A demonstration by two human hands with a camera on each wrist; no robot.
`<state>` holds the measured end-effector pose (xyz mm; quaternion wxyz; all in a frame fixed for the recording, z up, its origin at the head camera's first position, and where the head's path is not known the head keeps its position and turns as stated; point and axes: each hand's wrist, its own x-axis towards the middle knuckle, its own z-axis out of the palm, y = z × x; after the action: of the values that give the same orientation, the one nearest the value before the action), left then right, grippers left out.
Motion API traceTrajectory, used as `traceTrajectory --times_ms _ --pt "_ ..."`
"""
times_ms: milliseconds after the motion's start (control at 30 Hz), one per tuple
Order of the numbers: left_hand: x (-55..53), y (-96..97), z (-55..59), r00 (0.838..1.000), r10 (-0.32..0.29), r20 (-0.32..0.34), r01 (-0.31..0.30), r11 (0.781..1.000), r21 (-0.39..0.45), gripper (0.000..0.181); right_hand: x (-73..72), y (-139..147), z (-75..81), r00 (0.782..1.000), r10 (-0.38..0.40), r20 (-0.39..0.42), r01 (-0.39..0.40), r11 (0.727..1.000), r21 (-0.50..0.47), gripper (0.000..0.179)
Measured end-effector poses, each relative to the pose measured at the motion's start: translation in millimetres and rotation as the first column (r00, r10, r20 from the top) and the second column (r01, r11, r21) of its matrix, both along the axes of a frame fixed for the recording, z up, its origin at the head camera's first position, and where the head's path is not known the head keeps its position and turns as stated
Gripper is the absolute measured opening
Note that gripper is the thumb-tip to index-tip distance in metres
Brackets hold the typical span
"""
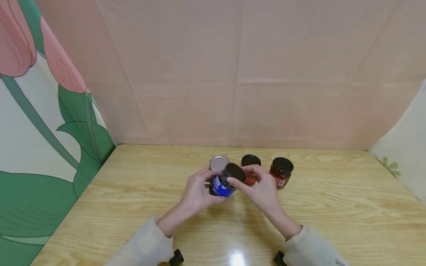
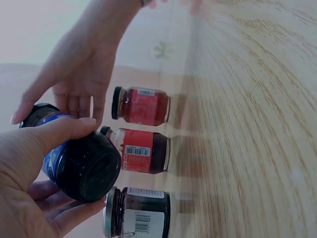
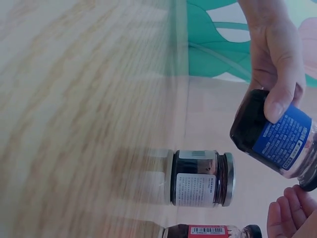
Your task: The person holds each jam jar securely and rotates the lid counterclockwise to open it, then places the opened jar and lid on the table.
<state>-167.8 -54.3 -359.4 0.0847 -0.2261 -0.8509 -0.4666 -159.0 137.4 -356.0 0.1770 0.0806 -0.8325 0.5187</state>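
Observation:
My left hand (image 1: 198,190) grips a dark jar with a blue label (image 1: 221,186) round its body, lifted off the table and tilted. The thumb lies across the label in the right wrist view. My right hand (image 1: 263,188) is at the jar's black lid (image 1: 235,171), its thumb on the near side and fingers on the far side. In the right wrist view its fingertips (image 3: 297,191) meet the lid's edge. Close behind the held jar stands a jar with a silver lid (image 1: 219,162), partly hidden. A red-labelled jar (image 2: 136,150) with a black lid stands behind the right hand.
Another red-labelled jar (image 1: 281,173) with a black lid stands farther right. All three standing jars are on a wood-grain table (image 1: 143,177). A pink sheet (image 1: 186,92) hangs at the back, and a flower-patterned panel (image 1: 33,147) borders the left side.

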Motion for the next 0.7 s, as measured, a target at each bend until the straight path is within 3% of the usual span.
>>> traceTrajectory --times_ms 300,433,500,600,700 --pt "0.1 -0.8 1.1 0.999 -0.032 0.029 0.032 0.999 -0.007 0.063 2.7 1 1.1 0.997 0.021 0.075 -0.016 0.997 -0.070 0.035" --pt "0.1 -1.5 0.6 0.997 -0.046 0.057 0.046 0.999 -0.002 0.063 2.5 4 1.2 0.991 0.117 0.059 -0.112 0.990 -0.089 0.035" --pt "0.0 -2.1 0.4 0.997 -0.054 0.064 0.054 0.999 0.006 0.063 1.5 7 1.2 0.977 0.212 0.036 -0.206 0.972 -0.114 0.036" --pt "0.3 -2.5 1.1 0.995 -0.070 0.068 0.069 0.997 0.019 0.063 -0.4 11 0.5 0.936 0.352 0.012 -0.346 0.925 -0.159 0.041" --pt "0.3 -2.4 1.8 0.994 -0.086 0.066 0.084 0.996 0.029 0.064 -1.8 15 -0.7 0.902 0.432 0.011 -0.422 0.885 -0.197 0.046"
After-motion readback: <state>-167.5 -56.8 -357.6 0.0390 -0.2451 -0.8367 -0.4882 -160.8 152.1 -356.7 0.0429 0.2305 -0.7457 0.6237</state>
